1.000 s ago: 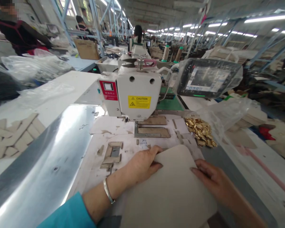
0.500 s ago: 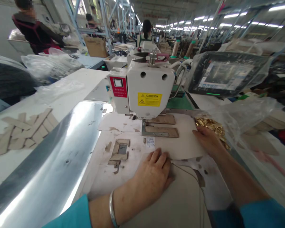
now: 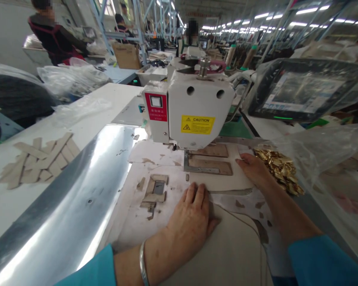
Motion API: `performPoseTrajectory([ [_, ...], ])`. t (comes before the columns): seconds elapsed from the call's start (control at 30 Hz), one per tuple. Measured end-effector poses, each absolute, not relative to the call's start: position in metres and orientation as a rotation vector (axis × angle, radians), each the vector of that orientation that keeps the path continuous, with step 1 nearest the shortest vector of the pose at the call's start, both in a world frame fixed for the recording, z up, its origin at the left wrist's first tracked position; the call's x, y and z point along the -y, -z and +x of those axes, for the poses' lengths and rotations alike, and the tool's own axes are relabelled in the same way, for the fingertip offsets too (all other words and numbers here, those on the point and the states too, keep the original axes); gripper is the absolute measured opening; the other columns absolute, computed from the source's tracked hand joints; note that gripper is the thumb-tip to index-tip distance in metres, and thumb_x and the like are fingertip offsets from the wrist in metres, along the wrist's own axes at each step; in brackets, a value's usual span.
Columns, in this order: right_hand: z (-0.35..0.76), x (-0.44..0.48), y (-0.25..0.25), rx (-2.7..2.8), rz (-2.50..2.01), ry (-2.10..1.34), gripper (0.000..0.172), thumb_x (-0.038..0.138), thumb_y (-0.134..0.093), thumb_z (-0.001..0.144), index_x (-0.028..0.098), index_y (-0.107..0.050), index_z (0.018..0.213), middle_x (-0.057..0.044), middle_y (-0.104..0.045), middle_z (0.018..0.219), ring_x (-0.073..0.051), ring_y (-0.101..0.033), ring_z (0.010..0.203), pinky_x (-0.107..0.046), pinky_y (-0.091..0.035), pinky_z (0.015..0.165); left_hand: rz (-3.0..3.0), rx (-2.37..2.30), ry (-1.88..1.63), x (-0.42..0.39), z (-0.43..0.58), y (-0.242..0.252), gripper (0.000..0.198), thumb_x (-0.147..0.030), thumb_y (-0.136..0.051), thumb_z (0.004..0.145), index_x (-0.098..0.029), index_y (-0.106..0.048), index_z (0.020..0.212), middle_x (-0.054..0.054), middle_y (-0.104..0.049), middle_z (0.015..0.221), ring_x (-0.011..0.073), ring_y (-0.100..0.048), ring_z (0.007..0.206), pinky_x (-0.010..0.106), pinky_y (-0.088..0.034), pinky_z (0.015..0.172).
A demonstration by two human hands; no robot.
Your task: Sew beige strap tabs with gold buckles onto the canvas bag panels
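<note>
A beige panel (image 3: 217, 182) lies under the metal clamp (image 3: 207, 170) of a sewing machine (image 3: 197, 103). At its right edge, my right hand (image 3: 253, 169) holds the panel between thumb and fingers, though the fingertips are partly hidden. My left hand (image 3: 193, 214) rests palm down with its fingers stretched out, their tips at the panel's front left edge. Beneath that hand and towards me lies a larger beige piece (image 3: 226, 254) with a curved, corded edge. Two brown strips (image 3: 210, 165) sit in the clamp, over the panel.
Gold metal fittings (image 3: 279, 169) are heaped beside my right hand. Beige strips (image 3: 41, 159) lie in a pile on the left table. A plastic-covered screen (image 3: 304, 89) stands at the right. Clear plastic bags (image 3: 73, 79) and a co-worker (image 3: 53, 35) are at the back left.
The panel has slid left under the clamp, covering the small white label. My right hand has moved left with its edge. My left hand stays nearly in place; the view has shifted slightly.
</note>
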State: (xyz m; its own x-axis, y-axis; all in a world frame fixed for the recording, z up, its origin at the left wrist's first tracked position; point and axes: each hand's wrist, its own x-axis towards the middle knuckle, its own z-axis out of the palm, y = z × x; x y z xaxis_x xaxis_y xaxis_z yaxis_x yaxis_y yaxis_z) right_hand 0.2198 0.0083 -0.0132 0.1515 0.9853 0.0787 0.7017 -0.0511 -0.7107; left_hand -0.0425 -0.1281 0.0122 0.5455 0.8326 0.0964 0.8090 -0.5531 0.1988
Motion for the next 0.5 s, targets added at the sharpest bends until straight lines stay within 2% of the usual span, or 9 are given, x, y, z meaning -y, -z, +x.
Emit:
performPoseTrajectory([
  [0.33, 0.214, -0.010, 0.017, 1.716, -1.900, -0.358, 0.029, 0.035, -0.048, 0.085, 0.017, -0.069, 0.094, -0.009, -0.071, 0.080, -0.025, -0.067, 0.075, -0.035, -0.051, 0.067, 2.607, -1.465, -0.194, 0.126, -0.042, -0.014, 0.071, -0.053, -0.049, 0.092, 0.000, -0.044, 0.139, 0.024, -0.039, 0.148, 0.0420, -0.032, 0.139, 0.052, -0.036, 0.110],
  [0.5, 0.216, 0.021, 0.001, 1.805, -1.701, -0.111, 0.042, 0.033, -0.054, 0.083, 0.010, -0.061, 0.118, -0.017, -0.068, 0.105, -0.025, -0.068, 0.082, -0.040, -0.056, 0.076, 2.620, -1.470, -0.204, 0.122, -0.045, -0.013, 0.070, -0.052, -0.049, 0.092, -0.002, -0.043, 0.141, 0.022, -0.038, 0.149, 0.0414, -0.033, 0.138, 0.052, -0.034, 0.112],
])
